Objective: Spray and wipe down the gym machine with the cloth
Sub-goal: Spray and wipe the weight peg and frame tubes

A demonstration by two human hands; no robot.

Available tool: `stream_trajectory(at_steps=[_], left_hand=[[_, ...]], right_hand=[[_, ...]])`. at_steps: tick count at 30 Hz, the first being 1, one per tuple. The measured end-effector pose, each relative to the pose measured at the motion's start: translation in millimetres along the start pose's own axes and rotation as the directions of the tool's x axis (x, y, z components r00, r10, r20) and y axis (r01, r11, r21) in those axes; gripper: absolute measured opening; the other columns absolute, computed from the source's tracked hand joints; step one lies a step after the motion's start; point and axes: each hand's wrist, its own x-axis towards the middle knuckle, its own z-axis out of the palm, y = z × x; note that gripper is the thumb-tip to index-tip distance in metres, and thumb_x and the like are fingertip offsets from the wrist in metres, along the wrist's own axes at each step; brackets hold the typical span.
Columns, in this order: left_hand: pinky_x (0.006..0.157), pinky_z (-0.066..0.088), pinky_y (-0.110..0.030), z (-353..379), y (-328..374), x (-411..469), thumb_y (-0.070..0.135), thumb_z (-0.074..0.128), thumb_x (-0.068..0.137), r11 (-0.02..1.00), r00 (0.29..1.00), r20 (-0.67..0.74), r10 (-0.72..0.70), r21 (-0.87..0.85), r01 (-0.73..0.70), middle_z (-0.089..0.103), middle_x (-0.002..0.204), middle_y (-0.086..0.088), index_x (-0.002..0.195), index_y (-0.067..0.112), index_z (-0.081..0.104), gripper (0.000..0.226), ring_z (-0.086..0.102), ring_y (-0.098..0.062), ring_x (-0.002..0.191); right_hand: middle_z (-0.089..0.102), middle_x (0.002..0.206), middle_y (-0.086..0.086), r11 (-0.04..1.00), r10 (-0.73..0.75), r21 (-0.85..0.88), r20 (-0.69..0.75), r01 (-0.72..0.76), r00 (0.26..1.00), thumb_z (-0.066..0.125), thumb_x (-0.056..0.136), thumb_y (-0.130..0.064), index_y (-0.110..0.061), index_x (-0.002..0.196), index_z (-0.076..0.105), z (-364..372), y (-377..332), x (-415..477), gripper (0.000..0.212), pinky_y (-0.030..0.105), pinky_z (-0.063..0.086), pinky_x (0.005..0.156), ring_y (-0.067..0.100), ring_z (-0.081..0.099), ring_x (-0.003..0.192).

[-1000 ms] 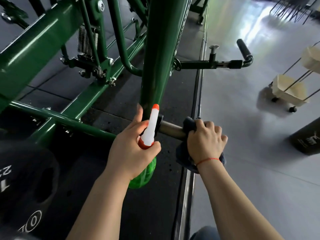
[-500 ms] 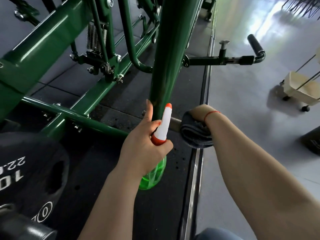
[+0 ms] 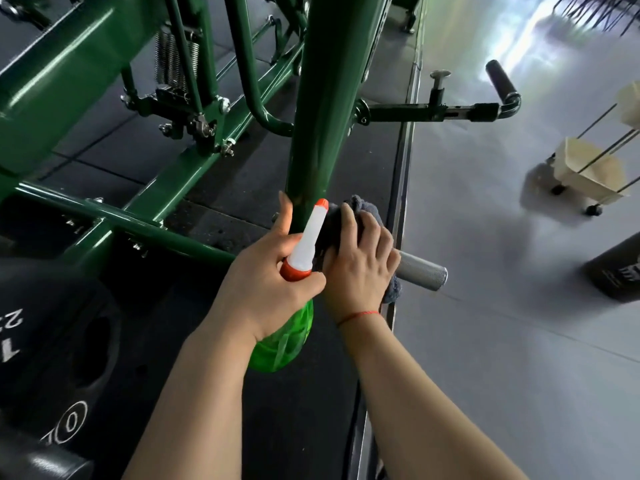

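The green gym machine fills the upper left, its thick upright post (image 3: 325, 98) running down the middle. A knurled silver peg (image 3: 422, 273) sticks out to the right from the post's foot. My right hand (image 3: 360, 265) holds a dark grey cloth (image 3: 356, 206) wrapped round the inner part of that peg, close to the post. My left hand (image 3: 266, 282) grips a green spray bottle (image 3: 287, 344) by its neck, with the white and orange nozzle (image 3: 311, 233) pointing up at the post. The index finger is raised beside the post.
A black weight plate (image 3: 59, 341) sits at the lower left on the dark rubber mat. A black handle bar (image 3: 450, 112) juts right from the post. On the grey floor to the right stand a cream wheeled cart (image 3: 588, 171) and a black cylinder (image 3: 616, 275).
My right hand slid the cloth along the peg toward the post, so the peg's silver outer end now shows. The left hand with the bottle stayed roughly in place.
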Motion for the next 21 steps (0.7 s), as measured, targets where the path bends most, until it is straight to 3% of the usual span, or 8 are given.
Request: stream_trajectory(at_steps=[2, 4, 7, 9, 11, 15, 18, 21], left_hand=[[0.083, 0.054, -0.044, -2.1, 1.4, -1.5, 0.031, 0.073, 0.079, 1.0, 1.0, 0.001, -0.004, -0.005, 0.004, 0.039, 0.158, 0.018, 0.075, 0.058, 0.046, 0.038, 0.065, -0.004, 0.085], [0.083, 0.053, -0.045, -3.1, 3.3, -2.3, 0.026, 0.073, 0.082, 1.0, 1.0, 0.007, -0.014, 0.004, 0.014, 0.038, 0.158, 0.017, 0.091, 0.045, 0.051, 0.03, 0.064, -0.004, 0.081], [0.08, 0.054, -0.045, -2.8, 4.7, -3.5, 0.025, 0.072, 0.083, 0.999, 1.0, 0.019, -0.017, 0.043, 0.016, 0.036, 0.16, 0.018, 0.083, 0.057, 0.048, 0.04, 0.064, -0.005, 0.078], [0.078, 0.053, -0.042, -1.5, 3.7, -2.5, 0.027, 0.072, 0.083, 0.998, 0.999, 0.019, -0.028, 0.057, 0.027, 0.03, 0.161, 0.022, 0.082, 0.044, 0.047, 0.031, 0.064, -0.006, 0.08], [0.076, 0.053, -0.041, 2.6, 2.4, -1.4, 0.025, 0.073, 0.083, 0.997, 0.999, 0.013, -0.04, 0.071, 0.039, 0.028, 0.163, 0.02, 0.103, 0.03, 0.04, 0.039, 0.065, -0.008, 0.08], [0.082, 0.053, -0.044, 6.8, 4.1, -0.9, 0.023, 0.075, 0.082, 0.998, 1.0, 0.009, -0.018, 0.058, 0.017, 0.036, 0.162, 0.009, 0.117, 0.033, 0.019, 0.067, 0.067, -0.012, 0.089], [0.08, 0.053, -0.042, 8.7, 5.7, -1.7, 0.024, 0.074, 0.083, 0.999, 1.0, -0.006, -0.021, 0.049, 0.021, 0.036, 0.161, 0.008, 0.114, 0.033, 0.02, 0.063, 0.064, -0.005, 0.081], [0.081, 0.054, -0.04, 8.1, 8.0, -3.9, 0.026, 0.074, 0.083, 0.999, 0.999, -0.001, -0.032, 0.004, 0.032, 0.036, 0.161, 0.012, 0.103, 0.052, 0.038, 0.049, 0.063, -0.002, 0.079]], right_hand=[[0.05, 0.14, 0.004, 0.996, -0.08, -0.048, -0.008, 0.08, 0.997, 0.064, 0.082, -0.026, -0.027, 0.142, 0.05, -6.3, 20.5, -8.4, 0.061, 0.044, 0.029, 0.1, 0.03, 0.042, 0.125], [0.049, 0.14, 0.001, 0.994, -0.069, -0.082, -0.002, 0.069, 0.998, 0.067, 0.081, -0.023, -0.03, 0.14, 0.051, -17.3, 38.7, -11.5, 0.062, 0.042, 0.026, 0.101, 0.027, 0.039, 0.125], [0.049, 0.136, -0.001, 0.991, 0.109, -0.081, 0.079, -0.103, 0.991, 0.056, 0.083, -0.02, -0.033, 0.136, 0.049, -37.9, 56.8, -2.8, 0.054, 0.042, 0.024, 0.099, 0.027, 0.036, 0.121], [0.049, 0.13, 0.002, 0.974, 0.217, -0.096, 0.153, -0.204, 0.964, 0.049, 0.086, -0.018, -0.032, 0.132, 0.047, -48.3, 57.7, 10.0, 0.048, 0.041, 0.021, 0.096, 0.029, 0.036, 0.118], [0.05, 0.125, 0.006, 0.968, 0.227, -0.152, 0.191, -0.2, 0.955, 0.045, 0.09, -0.016, -0.027, 0.129, 0.047, -48.6, 46.5, 23.8, 0.041, 0.042, 0.024, 0.094, 0.031, 0.039, 0.117], [0.057, 0.125, 0.008, 0.989, -0.013, -0.142, 0.257, 0.051, 0.966, 0.042, 0.097, -0.026, -0.02, 0.125, 0.051, -27.9, 3.8, 49.0, 0.029, 0.042, 0.035, 0.092, 0.033, 0.047, 0.118], [0.062, 0.12, 0.011, 0.996, 0.007, -0.085, 0.323, 0.022, 0.947, 0.039, 0.099, -0.038, -0.017, 0.117, 0.053, -22.0, -2.3, 69.8, 0.031, 0.043, 0.039, 0.09, 0.035, 0.051, 0.116], [0.065, 0.117, 0.012, 0.995, 0.091, -0.085, 0.484, -0.057, 0.87, 0.043, 0.095, -0.046, -0.018, 0.116, 0.06, -25.2, 14.5, 93.9, 0.039, 0.04, 0.046, 0.087, 0.035, 0.058, 0.11]])
